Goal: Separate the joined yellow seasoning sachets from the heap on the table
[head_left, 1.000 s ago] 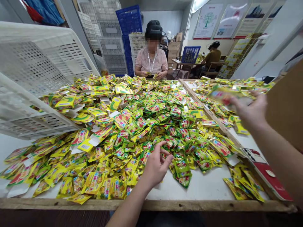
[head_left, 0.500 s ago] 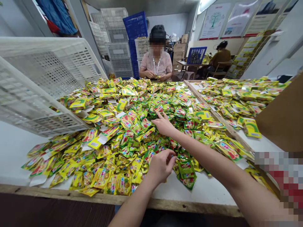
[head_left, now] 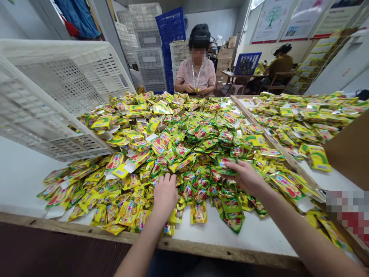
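My right hand point(head_left: 246, 176) is closed, with a green sachet point(head_left: 225, 165) printed with red fruit pinched between thumb and fingers, just over the heap. To the left, my left hand point(head_left: 165, 195) rests at the near part of the heap with its fingers bent down among yellow sachets point(head_left: 126, 214). Its fingertips are hidden, and whatever they grip does not show. Between the hands lie more green sachets point(head_left: 198, 184). One yellow sachet point(head_left: 198, 212) lies on the white tabletop point(head_left: 207, 232) near a green sachet strip point(head_left: 233, 215).
A white plastic crate point(head_left: 66, 73) leans over the heap's left side. Yellow cartons point(head_left: 102, 122) lie among the sachets. A wooden divider point(head_left: 271, 140) separates another carton pile on the right, near a brown cardboard piece point(head_left: 350, 148). A person point(head_left: 196, 71) sits opposite, handling something small.
My right hand has drawn back from the heap's middle toward the right and now holds a green sachet. My left hand has moved left onto the yellow sachets. The view has shifted slightly.
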A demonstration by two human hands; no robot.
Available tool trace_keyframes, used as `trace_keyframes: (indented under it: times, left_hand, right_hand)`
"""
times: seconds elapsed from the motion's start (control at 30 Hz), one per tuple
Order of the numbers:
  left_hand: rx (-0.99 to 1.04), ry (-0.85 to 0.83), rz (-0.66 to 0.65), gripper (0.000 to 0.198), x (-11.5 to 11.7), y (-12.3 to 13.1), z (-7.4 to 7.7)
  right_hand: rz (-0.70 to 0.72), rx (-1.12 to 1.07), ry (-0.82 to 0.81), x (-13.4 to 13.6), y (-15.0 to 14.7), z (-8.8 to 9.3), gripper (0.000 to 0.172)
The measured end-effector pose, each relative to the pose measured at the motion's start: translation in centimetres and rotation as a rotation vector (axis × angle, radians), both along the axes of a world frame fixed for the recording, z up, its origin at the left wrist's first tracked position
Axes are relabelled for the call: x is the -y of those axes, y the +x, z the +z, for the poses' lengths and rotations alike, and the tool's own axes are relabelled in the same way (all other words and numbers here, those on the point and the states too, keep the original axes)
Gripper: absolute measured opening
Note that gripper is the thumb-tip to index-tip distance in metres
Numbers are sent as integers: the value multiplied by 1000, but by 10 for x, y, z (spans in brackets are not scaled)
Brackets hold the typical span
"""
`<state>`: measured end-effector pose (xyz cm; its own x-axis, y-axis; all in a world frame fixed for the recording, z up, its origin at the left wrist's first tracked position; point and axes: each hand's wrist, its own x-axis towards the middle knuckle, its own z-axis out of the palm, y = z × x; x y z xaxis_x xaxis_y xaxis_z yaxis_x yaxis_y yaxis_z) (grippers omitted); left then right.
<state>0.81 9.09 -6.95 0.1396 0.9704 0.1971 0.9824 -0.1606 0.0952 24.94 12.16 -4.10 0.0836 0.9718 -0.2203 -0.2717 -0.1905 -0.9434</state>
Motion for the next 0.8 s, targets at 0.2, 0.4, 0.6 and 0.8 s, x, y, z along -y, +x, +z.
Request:
trace_keyframes:
  times: [0.2,0.4,0.6,0.8]
  left_hand:
    - [51,111,15,23,-8,0,-6]
    - [908,190,-49,20,9,5,10]
    - [1168,11,-160,16,26,40,10]
    - [954,32,-265,16,33,44,3]
  right_hand:
    - [-9,-141,-67,26,-15,-13,25]
    - [25,-70,0,36,-28,-5,39]
    - [202,-156,-66,52,-57,0,43]
    - [261,2,-10,71,-52,-3,40]
